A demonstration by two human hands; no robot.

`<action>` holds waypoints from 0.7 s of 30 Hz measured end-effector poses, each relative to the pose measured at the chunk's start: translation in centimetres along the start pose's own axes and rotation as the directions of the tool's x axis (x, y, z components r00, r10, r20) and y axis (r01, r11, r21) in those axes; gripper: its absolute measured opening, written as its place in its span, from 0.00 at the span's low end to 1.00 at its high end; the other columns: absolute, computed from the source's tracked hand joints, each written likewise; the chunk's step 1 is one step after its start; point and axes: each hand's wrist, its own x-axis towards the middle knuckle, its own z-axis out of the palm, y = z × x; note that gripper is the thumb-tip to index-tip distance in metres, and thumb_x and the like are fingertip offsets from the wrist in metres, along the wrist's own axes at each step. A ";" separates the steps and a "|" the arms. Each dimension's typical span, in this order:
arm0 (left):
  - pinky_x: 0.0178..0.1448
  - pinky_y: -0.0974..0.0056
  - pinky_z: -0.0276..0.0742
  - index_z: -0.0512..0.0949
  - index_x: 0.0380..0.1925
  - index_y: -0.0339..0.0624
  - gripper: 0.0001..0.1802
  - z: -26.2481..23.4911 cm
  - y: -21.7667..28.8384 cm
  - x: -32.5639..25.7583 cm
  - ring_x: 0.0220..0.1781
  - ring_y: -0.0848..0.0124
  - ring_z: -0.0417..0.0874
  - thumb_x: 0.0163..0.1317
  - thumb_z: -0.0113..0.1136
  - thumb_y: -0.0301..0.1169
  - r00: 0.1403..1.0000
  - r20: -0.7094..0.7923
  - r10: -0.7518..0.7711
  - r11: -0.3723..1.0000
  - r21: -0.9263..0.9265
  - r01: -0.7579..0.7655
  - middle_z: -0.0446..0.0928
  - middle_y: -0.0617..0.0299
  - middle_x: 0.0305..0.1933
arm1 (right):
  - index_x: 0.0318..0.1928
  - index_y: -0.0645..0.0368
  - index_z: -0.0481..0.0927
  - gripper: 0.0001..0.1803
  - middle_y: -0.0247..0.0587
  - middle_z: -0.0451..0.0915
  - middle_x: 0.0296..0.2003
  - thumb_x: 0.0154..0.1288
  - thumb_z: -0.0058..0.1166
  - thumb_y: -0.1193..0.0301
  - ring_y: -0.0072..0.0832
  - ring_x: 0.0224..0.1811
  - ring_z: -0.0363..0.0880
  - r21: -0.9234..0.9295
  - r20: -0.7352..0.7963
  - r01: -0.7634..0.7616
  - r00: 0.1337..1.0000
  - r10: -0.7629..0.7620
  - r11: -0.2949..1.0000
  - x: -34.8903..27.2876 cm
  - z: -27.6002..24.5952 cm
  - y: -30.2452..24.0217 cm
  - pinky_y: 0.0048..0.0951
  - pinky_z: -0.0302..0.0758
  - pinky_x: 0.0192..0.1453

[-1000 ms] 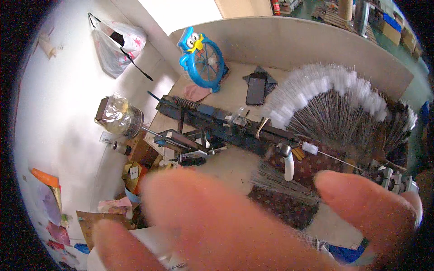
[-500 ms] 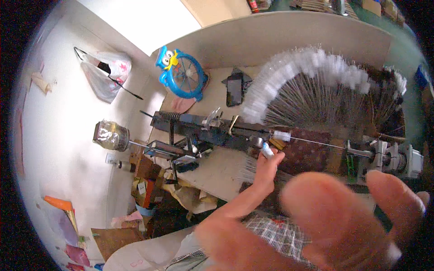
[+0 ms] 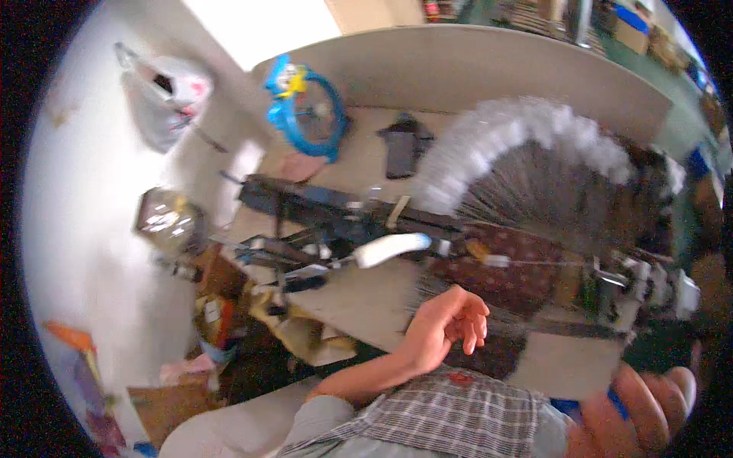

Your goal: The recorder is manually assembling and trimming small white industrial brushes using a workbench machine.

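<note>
My left hand point(image 3: 452, 324) is in front of the bench with its fingers loosely bent and nothing visible in them. Above and to its left, a white tube-like thing with a pale blue end point(image 3: 393, 249) lies across the dark bench machine point(image 3: 305, 206); motion blurs it. A white brush head point(image 3: 498, 261) on a thin wire runs to the metal spindle end point(image 3: 611, 275) at the right. At the lower right, my right hand point(image 3: 641, 408) is blurred and cut off, its fingers partly bent; what they hold, if anything, does not show.
Many white-tipped wire brushes point(image 3: 527, 130) fan out at the back right. A phone point(image 3: 401, 153) and a blue bird-shaped fan point(image 3: 313, 114) stand behind the machine. A plastic bag point(image 3: 164, 103) hangs on the left wall. Boxes point(image 3: 217, 305) sit below left.
My left hand has let go of the white tube-like thing and drawn back toward me. My right hand has gone from close in front of the view down to the lower right. The view has shifted.
</note>
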 end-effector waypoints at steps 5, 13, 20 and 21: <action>0.48 0.58 0.74 0.74 0.39 0.37 0.12 2.1 -2.6 7.7 0.42 0.58 0.78 0.59 0.56 0.32 0.878 0.422 0.225 0.229 0.853 -0.468 0.76 0.52 0.39 | 0.34 0.57 0.76 0.15 0.37 0.77 0.31 0.51 0.56 0.60 0.34 0.35 0.77 0.256 0.719 0.192 0.617 -0.319 0.947 0.0 10.5 4.5 0.35 0.74 0.37; 0.38 0.59 0.77 0.71 0.47 0.41 0.18 3.8 -10.8 14.9 0.37 0.58 0.79 0.55 0.56 0.29 0.822 0.550 0.147 -0.246 0.825 -0.508 0.76 0.56 0.36 | 0.36 0.57 0.77 0.10 0.43 0.79 0.36 0.56 0.52 0.66 0.39 0.36 0.79 0.210 0.716 -0.204 0.698 -0.008 0.956 -7.2 23.1 4.5 0.39 0.76 0.34; 0.31 0.62 0.77 0.76 0.42 0.43 0.14 6.1 -8.8 15.0 0.30 0.62 0.79 0.54 0.54 0.28 0.720 0.684 0.119 -0.384 0.700 -0.602 0.74 0.59 0.27 | 0.34 0.56 0.78 0.08 0.42 0.78 0.32 0.52 0.50 0.71 0.41 0.33 0.80 0.332 0.639 -0.148 0.762 -0.106 0.932 -8.7 25.3 6.3 0.41 0.78 0.30; 0.31 0.62 0.77 0.76 0.42 0.43 0.14 6.7 -8.4 14.9 0.30 0.62 0.79 0.54 0.54 0.28 0.720 0.684 0.121 -0.388 0.700 -0.600 0.74 0.59 0.27 | 0.34 0.56 0.78 0.08 0.42 0.78 0.32 0.53 0.49 0.71 0.41 0.33 0.80 0.332 0.659 -0.161 0.744 -0.107 0.930 -8.6 24.8 6.6 0.41 0.78 0.30</action>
